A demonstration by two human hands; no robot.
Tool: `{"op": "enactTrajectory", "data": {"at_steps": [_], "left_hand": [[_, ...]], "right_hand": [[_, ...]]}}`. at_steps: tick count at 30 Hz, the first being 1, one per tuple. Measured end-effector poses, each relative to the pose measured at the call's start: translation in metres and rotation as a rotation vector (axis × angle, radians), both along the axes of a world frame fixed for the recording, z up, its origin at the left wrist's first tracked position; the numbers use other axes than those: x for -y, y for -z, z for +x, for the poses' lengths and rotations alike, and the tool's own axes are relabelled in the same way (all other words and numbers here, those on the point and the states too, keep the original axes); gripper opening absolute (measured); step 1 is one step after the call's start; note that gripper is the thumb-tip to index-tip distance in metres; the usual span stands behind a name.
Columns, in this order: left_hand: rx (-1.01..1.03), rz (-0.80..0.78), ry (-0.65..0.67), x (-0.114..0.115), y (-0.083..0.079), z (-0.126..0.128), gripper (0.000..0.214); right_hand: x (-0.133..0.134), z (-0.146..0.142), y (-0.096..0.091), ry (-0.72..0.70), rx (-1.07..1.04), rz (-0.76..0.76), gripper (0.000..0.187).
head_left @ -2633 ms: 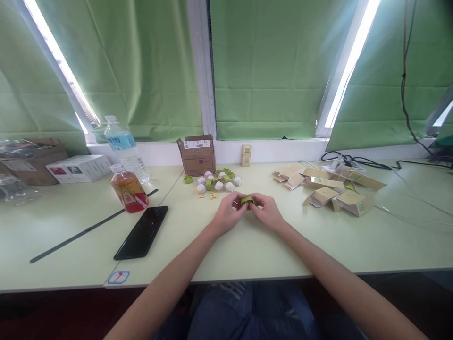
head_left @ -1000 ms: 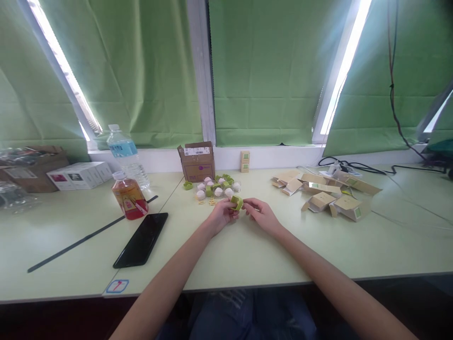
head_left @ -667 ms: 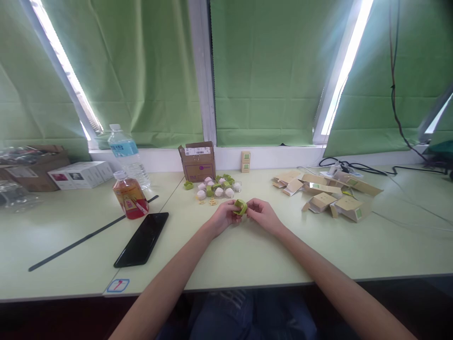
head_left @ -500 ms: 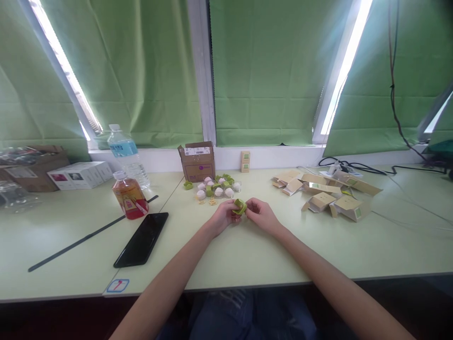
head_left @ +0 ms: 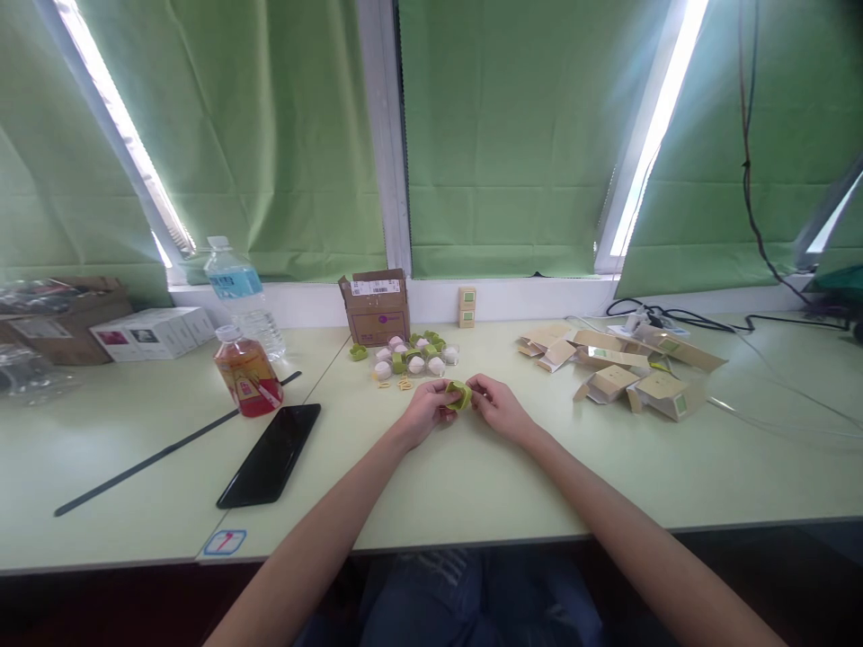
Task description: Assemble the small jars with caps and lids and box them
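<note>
Both my hands meet over the middle of the pale green table (head_left: pixel 472 476). My left hand (head_left: pixel 423 413) and my right hand (head_left: pixel 495 407) pinch a small green ring-shaped piece (head_left: pixel 458 394) between their fingertips. Just beyond them lies a cluster of similar green pieces and small white round pieces (head_left: pixel 413 356). Two tiny tan clips (head_left: pixel 395 385) rest in front of that cluster.
A small cardboard box (head_left: pixel 378 308) stands behind the cluster, and two stacked tan cubes (head_left: pixel 467 306) sit by the sill. Flat tan cartons (head_left: pixel 624 364) lie to the right. A black phone (head_left: pixel 270 455), red drink bottle (head_left: pixel 244 372), water bottle (head_left: pixel 239 294) and white boxes (head_left: pixel 148 332) are on the left.
The green piece was turned between my fingers. My right hand drew off it briefly a second ago, then closed on it again. My hands stayed in place.
</note>
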State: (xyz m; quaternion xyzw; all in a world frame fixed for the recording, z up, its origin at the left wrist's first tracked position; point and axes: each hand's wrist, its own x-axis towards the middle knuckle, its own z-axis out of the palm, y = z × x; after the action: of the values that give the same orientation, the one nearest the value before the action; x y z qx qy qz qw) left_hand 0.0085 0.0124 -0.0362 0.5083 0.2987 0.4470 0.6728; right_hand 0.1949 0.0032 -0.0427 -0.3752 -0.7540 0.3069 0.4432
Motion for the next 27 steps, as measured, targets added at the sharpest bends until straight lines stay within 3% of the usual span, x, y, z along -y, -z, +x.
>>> {"op": "enactTrajectory", "data": {"at_steps": [7, 11, 15, 18, 21, 24, 27], "left_hand": [[-0.247, 0.192, -0.187, -0.006, 0.009, 0.001, 0.039], [-0.290, 0.240, -0.283, -0.009, 0.011, 0.001, 0.041], [-0.407, 0.349, -0.499, -0.014, 0.008, -0.007, 0.025], [-0.516, 0.539, -0.699, -0.018, 0.003, -0.020, 0.011], [-0.685, 0.597, -0.831, -0.022, -0.001, -0.037, 0.008], [-0.939, 0.601, -0.855, -0.026, -0.002, -0.052, 0.009], [-1.055, 0.614, -0.794, -0.030, 0.001, -0.058, 0.014]], "right_hand": [[-0.006, 0.006, 0.007, 0.047, 0.043, 0.046, 0.012], [-0.015, 0.011, 0.015, 0.150, 0.043, 0.039, 0.013], [-0.026, 0.020, 0.023, 0.260, 0.077, 0.056, 0.016], [-0.031, 0.026, 0.028, 0.277, 0.072, 0.057, 0.016], [-0.034, 0.027, 0.030, 0.263, 0.081, 0.051, 0.018], [-0.034, 0.027, 0.031, 0.275, 0.109, 0.063, 0.023], [-0.032, 0.026, 0.030, 0.296, 0.096, 0.080, 0.035]]}}
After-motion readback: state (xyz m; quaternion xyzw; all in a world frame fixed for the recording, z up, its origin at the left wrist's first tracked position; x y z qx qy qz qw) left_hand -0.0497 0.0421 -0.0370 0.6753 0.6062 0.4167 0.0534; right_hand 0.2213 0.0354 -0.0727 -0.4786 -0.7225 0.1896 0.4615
